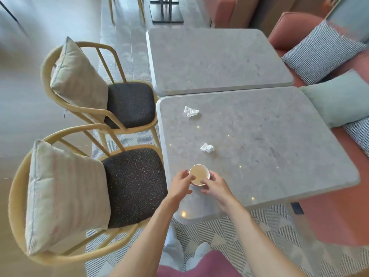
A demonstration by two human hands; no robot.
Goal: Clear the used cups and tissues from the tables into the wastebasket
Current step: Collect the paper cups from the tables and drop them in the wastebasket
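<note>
Paper cup (199, 174), lower centre of frame, stands upright on near counter (279, 156) close to its left edge. Left hand (180, 185) and right hand (216, 186) both curl their grip round the cup's sides. Two crumpled tissues on same counter: one (207, 147) just above cup, one (191, 111) further up near the counter's top-left corner. Far counter (219, 60) abuts above. Two cushioned chairs (127, 184) crowd the left side; pink bench (339, 212) with pillows at right.
</note>
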